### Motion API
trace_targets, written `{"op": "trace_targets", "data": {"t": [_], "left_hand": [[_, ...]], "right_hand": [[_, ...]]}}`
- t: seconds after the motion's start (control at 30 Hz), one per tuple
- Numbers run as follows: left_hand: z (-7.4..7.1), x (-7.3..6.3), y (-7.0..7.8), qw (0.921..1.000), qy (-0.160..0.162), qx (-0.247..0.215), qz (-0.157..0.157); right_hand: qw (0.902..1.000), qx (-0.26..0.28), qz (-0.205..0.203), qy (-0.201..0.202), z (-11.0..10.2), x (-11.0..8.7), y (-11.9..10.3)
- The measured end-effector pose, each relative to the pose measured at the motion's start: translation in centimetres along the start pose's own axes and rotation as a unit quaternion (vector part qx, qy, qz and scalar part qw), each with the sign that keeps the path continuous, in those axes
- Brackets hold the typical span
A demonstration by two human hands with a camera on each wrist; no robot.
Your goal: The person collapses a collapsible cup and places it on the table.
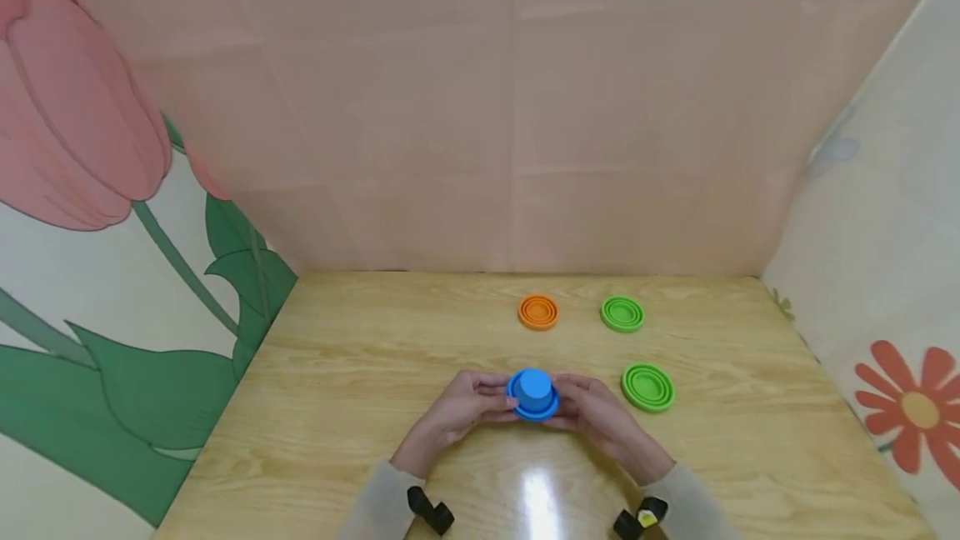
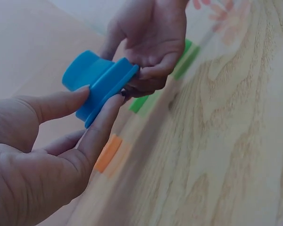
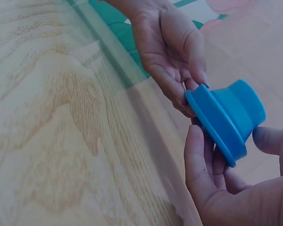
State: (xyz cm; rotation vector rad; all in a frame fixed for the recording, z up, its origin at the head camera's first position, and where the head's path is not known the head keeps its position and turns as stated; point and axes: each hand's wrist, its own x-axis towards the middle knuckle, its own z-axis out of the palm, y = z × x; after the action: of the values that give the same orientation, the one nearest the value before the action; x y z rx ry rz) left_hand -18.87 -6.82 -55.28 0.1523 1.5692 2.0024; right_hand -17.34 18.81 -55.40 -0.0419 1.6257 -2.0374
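Both hands hold a blue collapsible cup [image 1: 534,392] between them over the near middle of the table. A round raised section stands up from its wider ring; the wrist views show this stepped side profile. My left hand [image 1: 474,405] pinches the left side, thumb on the ring and index finger [image 2: 103,127] along the rim. On the opposite side my right hand [image 1: 598,417] grips the ring, its fingers [image 3: 200,165] under the rim and its thumb by the raised section. In the left wrist view the cup [image 2: 101,84] is tilted, well above the wood.
Beyond the hands, an orange flattened cup [image 1: 537,312] and a green flattened cup [image 1: 622,314] lie on the wooden table [image 1: 375,332]. Another green flattened cup [image 1: 648,387] lies right of my right hand. A pink-beige backdrop [image 1: 510,123] rises at the table's far edge.
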Motion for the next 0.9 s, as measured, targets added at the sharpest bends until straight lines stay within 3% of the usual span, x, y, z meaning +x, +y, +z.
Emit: {"op": "trace_targets", "data": {"t": [0.3,0.43,0.67,0.9], "left_hand": [[0.0,-0.3,0.1,0.9997,0.004,0.022,0.01],[0.2,-0.4,0.2,0.9997,0.0,0.019,0.014],[1.0,-0.2,0.6,0.9976,0.033,0.055,0.024],[1.4,0.1,0.8,0.9961,0.037,0.077,0.02]], "right_hand": [[0.9999,-0.006,0.004,-0.01,0.4,0.2,0.2],[0.9994,-0.033,0.002,0.01,0.7,0.2,0.1],[0.9959,-0.087,-0.02,0.015,0.7,0.0,0.0],[0.9897,-0.133,-0.044,0.031,0.6,0.2,0.1]]}}
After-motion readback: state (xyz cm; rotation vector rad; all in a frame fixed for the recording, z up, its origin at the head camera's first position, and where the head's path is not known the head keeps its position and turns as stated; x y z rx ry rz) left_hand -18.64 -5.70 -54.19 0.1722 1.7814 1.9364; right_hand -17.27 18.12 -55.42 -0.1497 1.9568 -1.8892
